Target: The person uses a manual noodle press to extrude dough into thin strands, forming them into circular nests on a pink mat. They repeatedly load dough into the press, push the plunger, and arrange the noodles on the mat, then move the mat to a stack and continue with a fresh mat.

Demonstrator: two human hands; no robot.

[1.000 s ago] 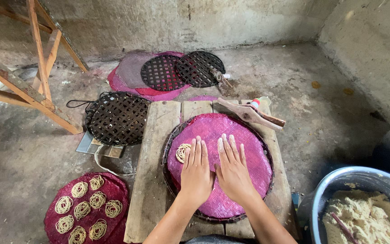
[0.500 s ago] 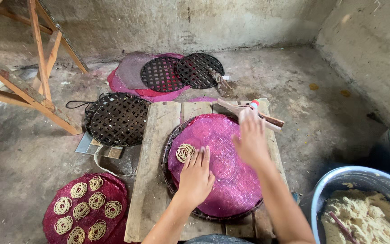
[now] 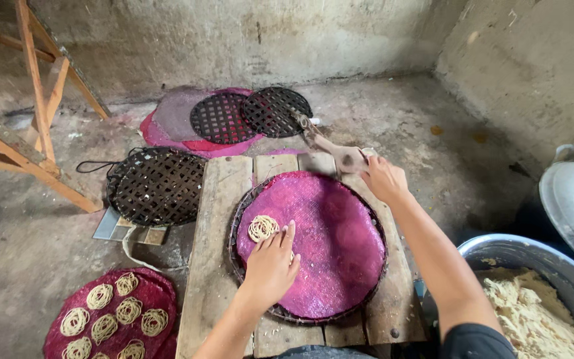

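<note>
Magenta mesh cloth (image 3: 330,239) looks limp and light; the left hand (image 3: 270,262) presses it flat, fingers together, while the right hand (image 3: 383,178) grips a wooden press (image 3: 340,154) at one o'clock.

Pink mesh cloth (image 3: 330,233) matt, coarse-woven; plank platform (image 3: 217,233) rough bare wood; basin (image 3: 499,252) smooth dull metal; concrete floor (image 3: 28,266) rough.

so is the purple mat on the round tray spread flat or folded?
Spread flat. The purple mat covers nearly the whole round tray, with one noodle coil on it and the left hand pressing on it.
</note>
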